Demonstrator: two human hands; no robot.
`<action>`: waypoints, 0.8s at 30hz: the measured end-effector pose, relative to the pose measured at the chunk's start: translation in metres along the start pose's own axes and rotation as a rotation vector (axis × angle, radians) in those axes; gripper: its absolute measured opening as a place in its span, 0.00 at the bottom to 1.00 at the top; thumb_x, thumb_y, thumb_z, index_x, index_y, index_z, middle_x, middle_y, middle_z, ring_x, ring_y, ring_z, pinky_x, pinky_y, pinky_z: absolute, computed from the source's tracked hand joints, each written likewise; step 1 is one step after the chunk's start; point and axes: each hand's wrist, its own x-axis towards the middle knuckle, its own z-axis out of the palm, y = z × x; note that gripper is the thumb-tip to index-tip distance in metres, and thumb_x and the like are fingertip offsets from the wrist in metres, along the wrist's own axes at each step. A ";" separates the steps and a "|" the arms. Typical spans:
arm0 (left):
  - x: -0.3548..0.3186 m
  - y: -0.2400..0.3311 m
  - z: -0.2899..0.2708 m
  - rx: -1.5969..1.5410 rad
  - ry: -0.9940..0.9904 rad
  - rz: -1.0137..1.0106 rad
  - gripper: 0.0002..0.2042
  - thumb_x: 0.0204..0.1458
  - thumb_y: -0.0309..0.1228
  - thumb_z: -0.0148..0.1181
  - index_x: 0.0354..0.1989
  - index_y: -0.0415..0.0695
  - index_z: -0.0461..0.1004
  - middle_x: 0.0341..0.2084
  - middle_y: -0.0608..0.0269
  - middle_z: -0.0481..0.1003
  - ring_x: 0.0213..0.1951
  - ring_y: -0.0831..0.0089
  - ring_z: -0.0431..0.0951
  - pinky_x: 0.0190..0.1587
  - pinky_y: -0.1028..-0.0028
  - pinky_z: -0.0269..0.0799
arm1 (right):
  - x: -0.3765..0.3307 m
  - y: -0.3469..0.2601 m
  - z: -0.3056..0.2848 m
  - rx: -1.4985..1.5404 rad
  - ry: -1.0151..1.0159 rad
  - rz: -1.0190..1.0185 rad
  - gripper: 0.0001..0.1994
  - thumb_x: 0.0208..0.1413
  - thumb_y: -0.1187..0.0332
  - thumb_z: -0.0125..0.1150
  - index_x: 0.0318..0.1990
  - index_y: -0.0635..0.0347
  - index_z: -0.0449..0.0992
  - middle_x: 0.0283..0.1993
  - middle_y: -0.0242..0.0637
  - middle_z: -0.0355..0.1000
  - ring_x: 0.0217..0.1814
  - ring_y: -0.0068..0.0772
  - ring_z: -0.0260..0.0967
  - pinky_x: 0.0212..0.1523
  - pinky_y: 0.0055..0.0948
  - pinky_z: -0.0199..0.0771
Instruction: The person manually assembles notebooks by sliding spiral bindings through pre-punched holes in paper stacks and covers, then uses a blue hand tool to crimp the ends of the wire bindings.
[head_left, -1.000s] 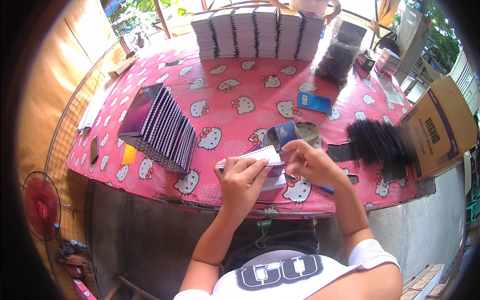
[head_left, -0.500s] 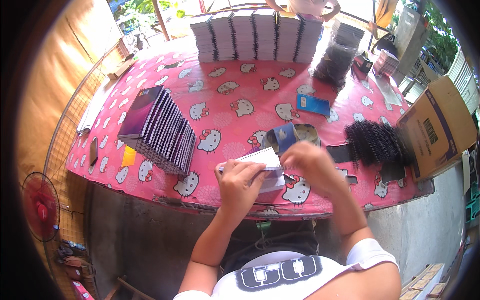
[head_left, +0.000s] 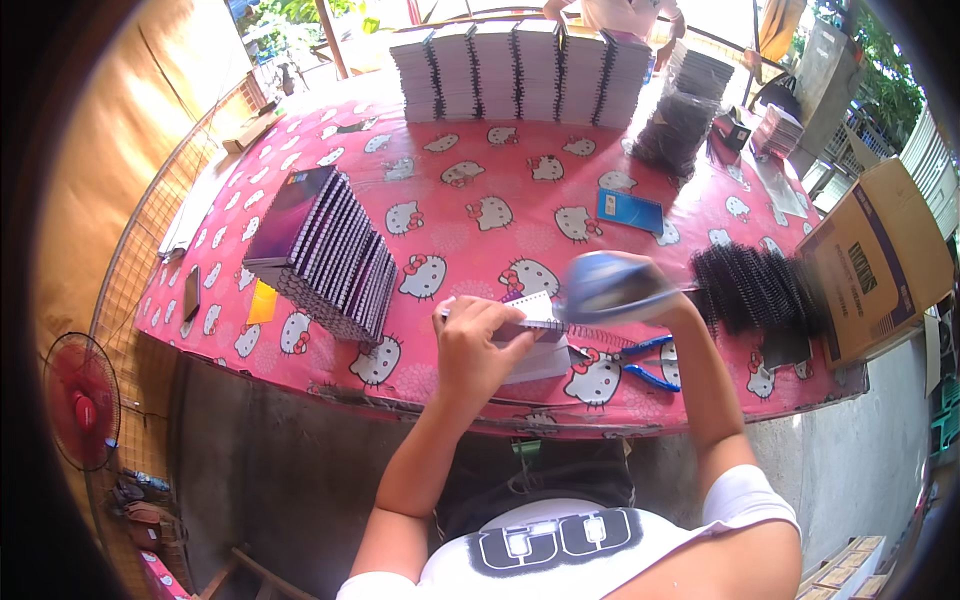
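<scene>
My left hand (head_left: 476, 338) is closed on a small notebook (head_left: 537, 308), its row of punched holes showing along the white page. Under it lie more white pages (head_left: 540, 362) at the table's near edge. A thin wire coil (head_left: 608, 337) trails rightward from the notebook's edge. Just right of the notebook, my right hand (head_left: 668, 281) grips a rounded blue band-like thing (head_left: 612, 290); motion smears it and it covers most of my fingers. Below that hand lie blue-handled pliers (head_left: 652, 375), their handles spread.
Coil-bound notebooks (head_left: 335, 255) are stacked at left, with taller stacks (head_left: 520, 75) at the back. Black coils (head_left: 750, 290) lie beside a cardboard box (head_left: 875, 265) at right. A blue notebook (head_left: 630, 211) lies mid-table. Another person (head_left: 615, 15) stands beyond the table.
My right hand has moved from beside the coil onto the blue band-like thing and lifted it off the table. The pliers are now uncovered. My left hand stays on the notebook.
</scene>
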 end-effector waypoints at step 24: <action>-0.021 -0.007 -0.035 -0.179 0.185 -0.049 0.13 0.31 0.22 0.75 0.24 0.40 0.76 0.27 0.63 0.74 0.30 0.75 0.76 0.31 0.76 0.73 | 0.002 -0.064 0.014 -1.154 0.332 0.179 0.21 0.45 0.65 0.67 0.48 0.61 0.74 0.59 0.42 0.65 0.59 0.44 0.64 0.52 0.41 0.69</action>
